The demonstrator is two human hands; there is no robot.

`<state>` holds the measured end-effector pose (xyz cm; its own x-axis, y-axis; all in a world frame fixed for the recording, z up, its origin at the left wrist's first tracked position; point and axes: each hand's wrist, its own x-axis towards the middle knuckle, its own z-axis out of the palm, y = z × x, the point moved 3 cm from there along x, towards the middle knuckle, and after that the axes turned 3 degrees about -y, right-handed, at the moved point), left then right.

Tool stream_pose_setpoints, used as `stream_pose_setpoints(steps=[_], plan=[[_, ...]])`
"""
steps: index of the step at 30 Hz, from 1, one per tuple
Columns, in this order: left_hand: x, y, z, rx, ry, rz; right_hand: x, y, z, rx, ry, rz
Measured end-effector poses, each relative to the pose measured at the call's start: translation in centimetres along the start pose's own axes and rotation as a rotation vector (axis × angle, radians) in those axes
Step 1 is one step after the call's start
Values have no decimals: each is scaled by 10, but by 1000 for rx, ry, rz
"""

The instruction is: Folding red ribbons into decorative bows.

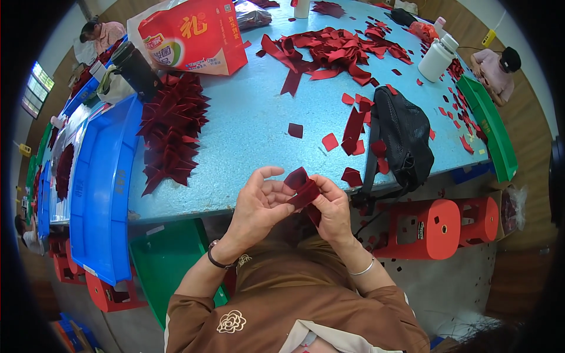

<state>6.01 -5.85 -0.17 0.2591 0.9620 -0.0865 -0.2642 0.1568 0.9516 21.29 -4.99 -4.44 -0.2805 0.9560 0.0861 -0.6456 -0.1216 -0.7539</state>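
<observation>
Both hands pinch one dark red ribbon piece (303, 189): left hand (259, 206) at 9 o'clock, right hand (331, 209) at 3. Risk: the fold could spring open if either pinch loosens.

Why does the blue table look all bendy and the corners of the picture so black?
In the head view, the fisheye lens bends the blue table edges toward the rim and leaves black corners; the light is even and soft, and the hands folding the dark red ribbon look sharp.

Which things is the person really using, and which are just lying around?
In use:
- left hand
- right hand
- dark red ribbon piece held between both hands
- pile of finished bows
- loose red ribbon strips

Lying about:
- black bag
- white bottle
- red carton
- red stool
</observation>
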Motion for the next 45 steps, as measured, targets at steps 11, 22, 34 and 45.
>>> stream_pose_setpoints(steps=[11, 22, 34, 45], plan=[[21, 12, -19, 252, -56, -12, 6, 2, 5, -182, -60, 52], [35, 18, -24, 567, -209, -20, 9, 1, 2, -366, -163, 18], [32, -11, -40, -40, -124, -304, 9, 14, 0, -495, -162, 58], [-13, -5, -25, 306, 218, 122, 13, 8, -3, -353, -20, 27]])
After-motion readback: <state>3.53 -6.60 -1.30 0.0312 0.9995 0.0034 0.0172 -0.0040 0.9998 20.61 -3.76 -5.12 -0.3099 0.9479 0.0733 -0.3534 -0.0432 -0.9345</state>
